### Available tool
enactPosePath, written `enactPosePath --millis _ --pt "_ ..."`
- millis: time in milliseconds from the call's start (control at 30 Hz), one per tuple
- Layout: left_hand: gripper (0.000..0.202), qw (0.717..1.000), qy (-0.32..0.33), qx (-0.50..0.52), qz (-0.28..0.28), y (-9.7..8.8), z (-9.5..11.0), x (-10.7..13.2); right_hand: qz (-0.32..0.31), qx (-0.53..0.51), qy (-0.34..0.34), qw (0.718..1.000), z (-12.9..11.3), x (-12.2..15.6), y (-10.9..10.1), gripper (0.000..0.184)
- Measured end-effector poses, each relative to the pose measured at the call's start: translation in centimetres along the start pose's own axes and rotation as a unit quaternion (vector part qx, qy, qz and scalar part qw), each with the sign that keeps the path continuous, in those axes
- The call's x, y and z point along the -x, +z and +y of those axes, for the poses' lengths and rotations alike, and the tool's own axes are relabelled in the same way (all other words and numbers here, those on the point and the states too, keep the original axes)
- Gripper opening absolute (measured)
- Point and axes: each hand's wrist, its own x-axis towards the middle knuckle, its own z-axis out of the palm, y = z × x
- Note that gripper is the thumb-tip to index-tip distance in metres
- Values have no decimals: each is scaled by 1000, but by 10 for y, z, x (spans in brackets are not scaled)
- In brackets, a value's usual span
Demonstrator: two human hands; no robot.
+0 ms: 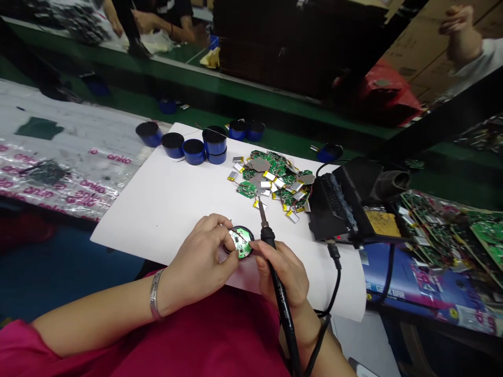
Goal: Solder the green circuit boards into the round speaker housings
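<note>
My left hand (202,256) is closed in a pinch around a small round black housing with a green circuit board (240,242) inside it, held on the white sheet (168,193). My right hand (285,272) is wrapped around a black soldering iron (275,262); the iron's metal tip points up and away, just right of the board. Its black cable runs down past my wrist. A silver bangle sits on my left wrist.
A heap of green circuit boards and small silver batteries (275,180) lies beyond my hands. Several blue round cups (194,146) stand at the sheet's far edge. A black soldering station (346,204) sits right, with trays of boards (451,235) beyond. Other people's hands (458,26) show at the back.
</note>
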Motion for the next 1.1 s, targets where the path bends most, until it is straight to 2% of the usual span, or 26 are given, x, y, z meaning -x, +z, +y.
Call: enactPosePath --millis 67,200,333,467,567,667,733,833,900,1000,1100 --pt "9 1000 15 -17 -13 -3 -2 -2 6 1 -2 1000 0 1 1 43" --pt "35 993 28 -95 -66 -6 -1 -8 9 -12 6 1000 1 0 0 41" --pt "28 975 50 -184 -113 -9 6 -18 48 13 8 999 8 -3 -1 43" --pt "33 963 82 -231 -110 -27 20 -43 107 52 14 993 20 -2 1 46" --pt "39 959 93 -262 -60 -46 32 -83 127 68 13 989 26 0 5 46" --pt "44 947 85 -309 11 -58 38 -141 136 75 1 988 28 2 8 45" --pt "47 945 73 -318 33 -59 39 -183 140 84 -5 987 29 2 10 45" --pt "48 944 70 -321 28 -49 36 -236 150 86 -10 985 30 2 11 44" --pt "50 944 64 -323 16 -37 33 -263 155 81 -8 985 32 2 11 43" --pt "47 945 44 -324 -5 -16 30 -292 156 80 0 984 34 3 12 42" --pt "37 948 26 -317 -11 -1 29 -312 150 78 2 986 35 3 12 40"
